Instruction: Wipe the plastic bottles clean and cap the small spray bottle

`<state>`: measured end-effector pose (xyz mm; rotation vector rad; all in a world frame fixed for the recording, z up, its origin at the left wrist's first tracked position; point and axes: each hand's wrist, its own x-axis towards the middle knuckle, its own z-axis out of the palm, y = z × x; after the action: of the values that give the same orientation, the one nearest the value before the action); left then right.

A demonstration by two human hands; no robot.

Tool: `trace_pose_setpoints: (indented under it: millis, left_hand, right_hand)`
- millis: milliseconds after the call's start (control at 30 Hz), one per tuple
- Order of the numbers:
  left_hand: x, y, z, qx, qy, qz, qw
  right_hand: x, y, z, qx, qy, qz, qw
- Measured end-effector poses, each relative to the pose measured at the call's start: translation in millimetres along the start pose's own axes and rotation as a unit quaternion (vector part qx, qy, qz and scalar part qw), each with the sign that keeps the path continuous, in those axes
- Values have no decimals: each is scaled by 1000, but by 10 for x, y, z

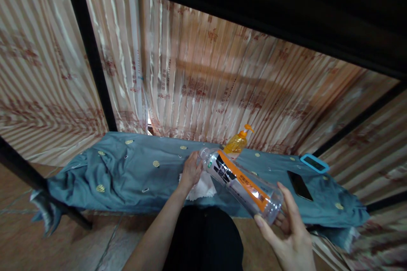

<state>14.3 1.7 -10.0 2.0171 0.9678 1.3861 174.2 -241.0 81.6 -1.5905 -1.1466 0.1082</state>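
A clear plastic bottle (241,182) with an orange, black and white label lies tilted in the air, neck pointing away to the left. My right hand (291,230) grips its base end. My left hand (191,170) is closed around the neck and cap end. Under my left hand a white cloth or tissue (203,188) lies on the blue-grey bedding (127,169). The bottle looks empty or nearly so.
An orange pump bottle (238,142) stands behind the clear bottle. A black phone (300,185) and a blue-framed device (314,163) lie on the bedding at right. Striped pink curtains (206,72) hang behind, black bed-frame posts (92,51) stand at left. Tiled floor is below.
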Motion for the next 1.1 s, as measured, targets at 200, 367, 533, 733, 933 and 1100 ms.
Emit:
trace_pose_setpoints:
  millis: [200,367,533,733,933,1100]
  left_hand:
    - [10,-29,5,0,-1,3,1000]
    - [6,-35,5,-6,-4,10,1000]
    - [6,-18,-6,-4,-9,9,1000]
    - [-2,7,-16,6,-15,-7,1000]
    - [-16,46,-19,14,-18,-15,1000]
    - [-20,64,-5,20,-19,-20,999]
  right_hand:
    - [-5,17,-8,-4,-2,13,1000]
    - [4,86,-30,-9,-18,7,1000]
    - [9,57,-23,-13,2,7,1000]
    - [6,112,-27,-1,-11,25,1000]
    - [34,221,-61,-6,-20,19,1000]
    - [56,347,-89,-15,-19,7,1000]
